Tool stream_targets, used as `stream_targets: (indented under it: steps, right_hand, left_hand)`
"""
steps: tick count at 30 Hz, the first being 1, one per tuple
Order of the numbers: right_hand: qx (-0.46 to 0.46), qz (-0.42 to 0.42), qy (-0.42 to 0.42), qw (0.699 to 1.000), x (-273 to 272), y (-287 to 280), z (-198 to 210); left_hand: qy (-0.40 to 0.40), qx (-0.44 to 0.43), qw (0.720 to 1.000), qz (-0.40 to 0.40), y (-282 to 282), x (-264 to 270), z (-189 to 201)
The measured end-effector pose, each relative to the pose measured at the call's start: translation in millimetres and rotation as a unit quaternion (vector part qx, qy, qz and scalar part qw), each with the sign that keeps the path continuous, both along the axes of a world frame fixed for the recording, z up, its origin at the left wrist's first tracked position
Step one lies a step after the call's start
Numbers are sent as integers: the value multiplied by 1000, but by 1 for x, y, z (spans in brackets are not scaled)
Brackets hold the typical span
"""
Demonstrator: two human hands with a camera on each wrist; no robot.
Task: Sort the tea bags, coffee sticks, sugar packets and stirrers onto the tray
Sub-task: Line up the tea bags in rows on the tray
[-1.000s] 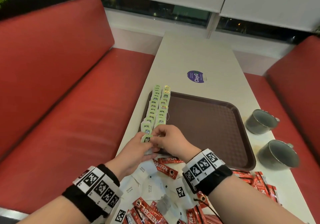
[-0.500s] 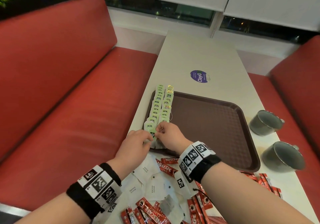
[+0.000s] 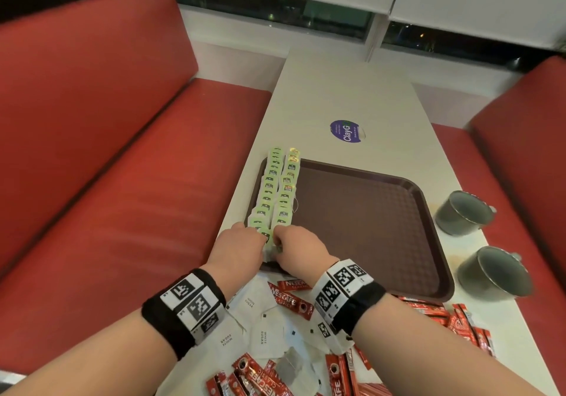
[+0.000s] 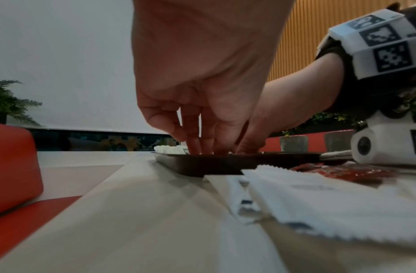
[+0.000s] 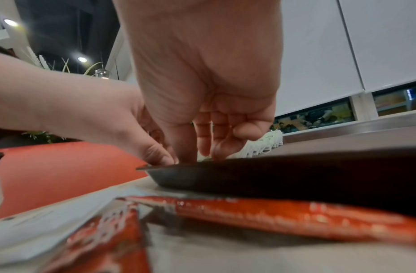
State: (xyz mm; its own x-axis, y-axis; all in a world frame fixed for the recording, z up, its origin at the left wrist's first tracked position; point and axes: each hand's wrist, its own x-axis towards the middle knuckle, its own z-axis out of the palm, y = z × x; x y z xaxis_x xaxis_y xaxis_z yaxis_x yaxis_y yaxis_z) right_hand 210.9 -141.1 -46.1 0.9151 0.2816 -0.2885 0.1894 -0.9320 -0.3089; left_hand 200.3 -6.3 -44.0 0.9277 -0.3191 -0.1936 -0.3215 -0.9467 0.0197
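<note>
Tea bags (image 3: 277, 192) in two rows running away along tray (image 3: 367, 227), hands (image 3: 269, 242) pinching nearest bag.

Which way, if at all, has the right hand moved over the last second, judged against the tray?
Yes. The right hand has edged away from the person, from over the tray's near rim further onto it, towards the tea bag rows.

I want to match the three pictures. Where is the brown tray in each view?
Head: tray at centre, right of both hands.
Left wrist: dark rim at mid-height, under the fingertips.
Right wrist: dark wall from centre to right.
Shared landmark: the rows of tea bags on it.
</note>
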Motion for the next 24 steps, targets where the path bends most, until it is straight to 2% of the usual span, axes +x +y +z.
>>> stream_targets:
  steps: [4,10,20,24]
  right_hand:
    - [-5,-12,11,1000,1,2,1]
    - [-10,-12,16,1000,3,4,3]
    - [-16,2,2,1000,3,3,4]
    - [25,-19,-8,999,-1,-10,16]
  left_hand:
    - [-18,44,999,-13,1,0,-4]
    - [-40,53,998,-2,2,2,-9]
    - [-47,39,998,5,3,8,-14]
    - [-56,2,998,0,4,7,-10]
